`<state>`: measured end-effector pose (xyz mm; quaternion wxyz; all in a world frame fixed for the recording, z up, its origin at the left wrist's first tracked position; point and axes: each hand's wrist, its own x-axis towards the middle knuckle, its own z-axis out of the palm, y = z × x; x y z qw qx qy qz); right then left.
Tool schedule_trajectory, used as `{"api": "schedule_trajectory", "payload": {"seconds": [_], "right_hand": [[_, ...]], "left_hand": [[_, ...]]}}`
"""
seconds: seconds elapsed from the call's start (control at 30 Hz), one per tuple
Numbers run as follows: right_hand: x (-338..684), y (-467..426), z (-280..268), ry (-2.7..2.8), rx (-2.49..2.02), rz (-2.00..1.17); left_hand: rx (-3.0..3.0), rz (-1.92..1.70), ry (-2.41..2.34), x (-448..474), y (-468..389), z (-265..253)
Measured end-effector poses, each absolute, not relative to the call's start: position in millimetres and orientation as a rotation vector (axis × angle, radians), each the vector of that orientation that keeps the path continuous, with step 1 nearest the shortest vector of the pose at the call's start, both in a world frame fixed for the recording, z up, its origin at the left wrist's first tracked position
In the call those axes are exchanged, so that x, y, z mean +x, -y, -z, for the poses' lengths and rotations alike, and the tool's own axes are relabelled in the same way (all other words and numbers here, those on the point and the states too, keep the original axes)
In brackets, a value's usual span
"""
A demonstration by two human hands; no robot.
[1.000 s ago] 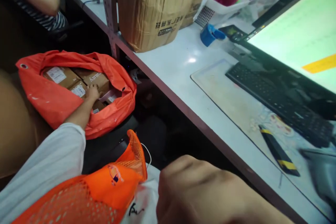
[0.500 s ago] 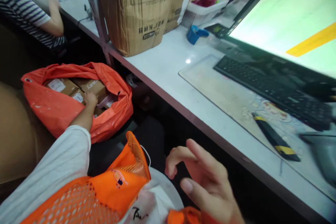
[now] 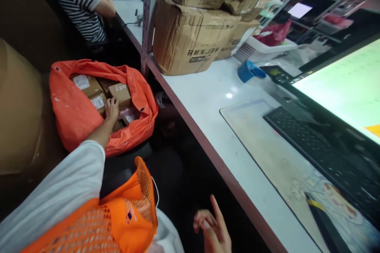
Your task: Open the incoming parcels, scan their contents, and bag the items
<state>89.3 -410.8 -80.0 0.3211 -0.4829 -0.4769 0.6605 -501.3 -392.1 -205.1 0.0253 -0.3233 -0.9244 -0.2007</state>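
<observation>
At the left, an orange-red bag (image 3: 75, 114) lies with its mouth wide, holding several small brown cardboard boxes. My left hand (image 3: 112, 108) reaches into it, fingers bent over the near edge of a cardboard box (image 3: 120, 93) with printed letters. That box sits tilted. Beside it lie a box with a white label (image 3: 97, 101) and another labelled box (image 3: 84, 83). My right hand (image 3: 212, 225) is low in the middle, left of the table edge, holding nothing. Its index finger is stretched out and the other fingers are bent.
A white table (image 3: 190, 95) runs along the right with a large carton (image 3: 190, 35), a blue tape dispenser (image 3: 251, 72), a keyboard (image 3: 308, 138), a black-yellow cutter (image 3: 323, 221) and a monitor (image 3: 350, 87). A person in a striped shirt (image 3: 77, 0) sits at the far left.
The view has swung left. The lettered box in the bag has tipped up under my left hand. My right hand has dropped lower and its index finger has straightened.
</observation>
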Motion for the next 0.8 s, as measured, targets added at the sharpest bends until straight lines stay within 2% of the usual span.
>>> {"api": "schedule_trajectory", "payload": {"seconds": [0.27, 0.57, 0.63, 0.8], "right_hand": [[65, 392, 88, 1.416, -1.139, -1.803], [99, 390, 98, 1.376, -1.195, -1.787], [103, 388, 96, 1.367, -1.190, -1.774], [139, 380, 51, 1.433, -1.205, -1.572]], "left_hand": [[-1.446, 0.774, 2.632, -494, 372, 153], [-1.167, 0.857, 2.703, -488, 493, 59], [-1.085, 1.022, 2.708, -482, 518, 24], [-0.969, 1.893, 2.577, -432, 533, -82]]}}
